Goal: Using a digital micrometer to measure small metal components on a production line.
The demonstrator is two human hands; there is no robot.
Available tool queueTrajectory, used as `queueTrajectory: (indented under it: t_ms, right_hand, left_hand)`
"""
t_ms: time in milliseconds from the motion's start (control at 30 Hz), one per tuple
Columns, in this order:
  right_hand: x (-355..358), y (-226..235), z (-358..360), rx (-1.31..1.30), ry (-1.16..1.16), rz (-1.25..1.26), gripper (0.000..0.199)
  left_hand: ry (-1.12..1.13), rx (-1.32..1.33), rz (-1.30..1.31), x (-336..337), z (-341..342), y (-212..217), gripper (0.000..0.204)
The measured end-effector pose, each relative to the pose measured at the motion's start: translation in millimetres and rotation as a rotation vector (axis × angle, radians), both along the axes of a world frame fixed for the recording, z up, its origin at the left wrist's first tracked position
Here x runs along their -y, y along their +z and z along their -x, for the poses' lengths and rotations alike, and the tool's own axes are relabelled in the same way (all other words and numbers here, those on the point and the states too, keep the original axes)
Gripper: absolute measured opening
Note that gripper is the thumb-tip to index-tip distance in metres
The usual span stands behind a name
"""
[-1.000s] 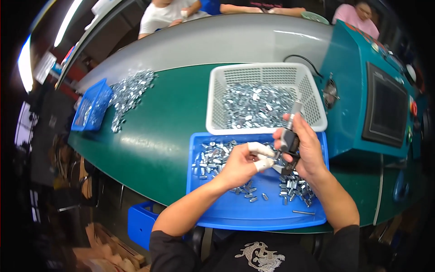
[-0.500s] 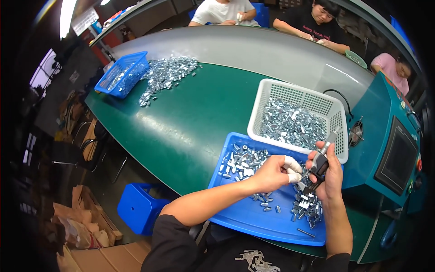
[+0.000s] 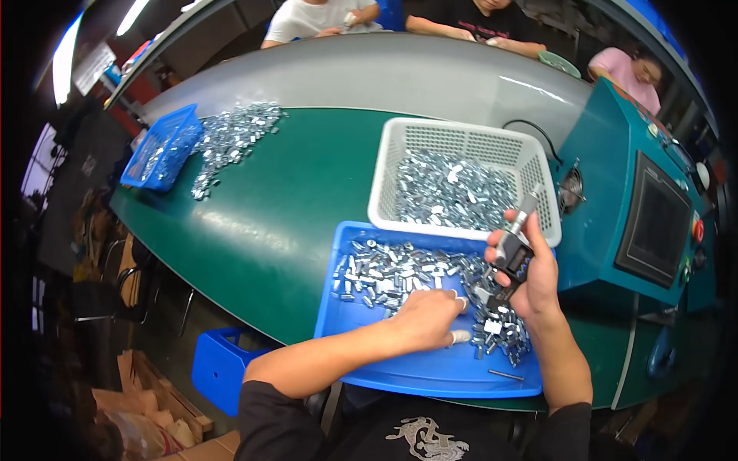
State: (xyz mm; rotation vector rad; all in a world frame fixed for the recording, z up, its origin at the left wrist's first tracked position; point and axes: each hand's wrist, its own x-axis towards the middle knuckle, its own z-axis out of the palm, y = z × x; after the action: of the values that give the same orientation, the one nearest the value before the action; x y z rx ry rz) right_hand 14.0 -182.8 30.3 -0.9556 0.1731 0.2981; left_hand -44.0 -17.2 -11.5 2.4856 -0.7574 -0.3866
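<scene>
Hanging low over the blue tray point(image 3: 430, 378), the left hand point(image 3: 423, 319) is palm down with its fingers curled, thumb and forefinger spread apart in white fingertip covers. Some of its fingers are hidden under the knuckles, so whether it holds a piece cannot be told. Small silvery metal pieces lie in the tray, one group point(image 3: 384, 269) behind and to the left of this hand, another point(image 3: 503, 334) to its right. The right hand point(image 3: 540, 283) is closed around a digital micrometer point(image 3: 520, 261), held tilted above the tray's right side, its thimble pointing up toward the white perforated basket point(image 3: 375, 188), which is heaped with similar pieces. A thin metal pin point(image 3: 506, 375) lies near the tray's front edge. Tray and basket rest on the green tabletop point(image 3: 300, 207), beside a teal machine point(image 3: 603, 238).

The step in hand looks like the moment between two measurements: one hand among the pieces, the gauge held ready. The next move would call for a pinch on a single piece, then lining it up squarely between the micrometer's measuring faces while the right hand keeps the frame steady.
</scene>
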Motion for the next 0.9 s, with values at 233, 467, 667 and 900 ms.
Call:
queueTrajectory:
  t_ms: [233,467,667,900]
  right_hand:
    - [6,-4,-2,-0.008,0.058,-0.025,0.043]
    - [3,1,4,0.003,0.108,-0.033,0.043]
    - [7,-1,9,0.000,0.129,-0.056,0.045]
    - [13,-4,7,0.011,0.109,-0.102,0.041]
  left_hand:
    - [-0.037,0.075,0.031,17,6,-19,0.033]
    - [0.002,0.149,0.098,21,4,-29,0.024]
    - [-0.022,0.128,0.102,19,3,-33,0.023]
    - [0.243,-0.276,0.329,11,-4,-1,0.024]
